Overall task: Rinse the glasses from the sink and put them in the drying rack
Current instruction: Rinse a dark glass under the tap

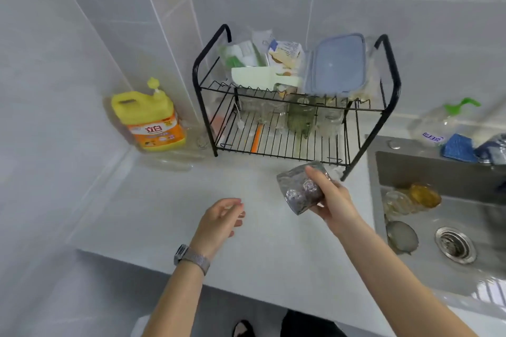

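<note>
My right hand (330, 198) grips a clear patterned glass (298, 189), tilted on its side above the counter just in front of the black wire drying rack (273, 142). Several glasses, one of them green (299, 119), stand upside down on the rack's lower shelf. My left hand (219, 220) hovers over the counter with relaxed fingers and holds nothing; a watch sits on its wrist. In the steel sink (438, 172) at the right lie a clear glass (397, 201), an amber glass (424, 195) and another glass (402, 236) near the drain (456, 245).
A yellow dish-soap jug (149, 120) stands left of the rack by the wall. The rack's top shelf holds a blue-lidded container (336, 63), packets and a pale board. Blue sponges (460, 146) and a spray bottle (443, 120) sit behind the sink.
</note>
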Demonstrator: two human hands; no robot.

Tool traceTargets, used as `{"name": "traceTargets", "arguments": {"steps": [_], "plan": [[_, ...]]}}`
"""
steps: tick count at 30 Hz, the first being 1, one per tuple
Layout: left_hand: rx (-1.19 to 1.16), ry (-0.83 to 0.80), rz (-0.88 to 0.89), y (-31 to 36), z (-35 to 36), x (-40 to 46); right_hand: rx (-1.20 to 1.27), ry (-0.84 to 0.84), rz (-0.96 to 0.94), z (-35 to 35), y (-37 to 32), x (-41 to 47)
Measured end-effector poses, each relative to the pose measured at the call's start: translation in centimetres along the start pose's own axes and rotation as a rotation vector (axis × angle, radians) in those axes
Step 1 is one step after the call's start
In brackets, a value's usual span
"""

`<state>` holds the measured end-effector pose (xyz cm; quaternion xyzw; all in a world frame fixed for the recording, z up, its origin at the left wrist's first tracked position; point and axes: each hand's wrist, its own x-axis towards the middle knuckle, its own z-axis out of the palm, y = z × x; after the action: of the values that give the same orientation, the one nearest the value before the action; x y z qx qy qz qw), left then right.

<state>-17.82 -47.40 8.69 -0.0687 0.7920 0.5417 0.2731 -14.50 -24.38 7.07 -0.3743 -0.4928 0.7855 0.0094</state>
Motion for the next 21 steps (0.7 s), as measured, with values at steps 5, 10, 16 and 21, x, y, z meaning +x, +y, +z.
{"name": "traceTargets", "arguments": {"steps": [5,10,16,21], "plan": [[0.070,-0.007,0.021,0.5,-1.1,3.1,-0.042,0.009,-0.065,3.5,-1.1,2.8],[0.054,-0.032,0.018,1.1,-2.6,5.8,-0.112,0.036,-0.134,7.6,-2.3,6.6],[0.023,-0.099,0.015,1.3,-6.3,10.6,-0.456,0.187,-0.400,14.9,-2.4,12.2],[0.049,-0.129,-0.001,0.3,-9.3,14.4,-0.635,0.263,-0.520,19.6,-0.8,17.2]]}}
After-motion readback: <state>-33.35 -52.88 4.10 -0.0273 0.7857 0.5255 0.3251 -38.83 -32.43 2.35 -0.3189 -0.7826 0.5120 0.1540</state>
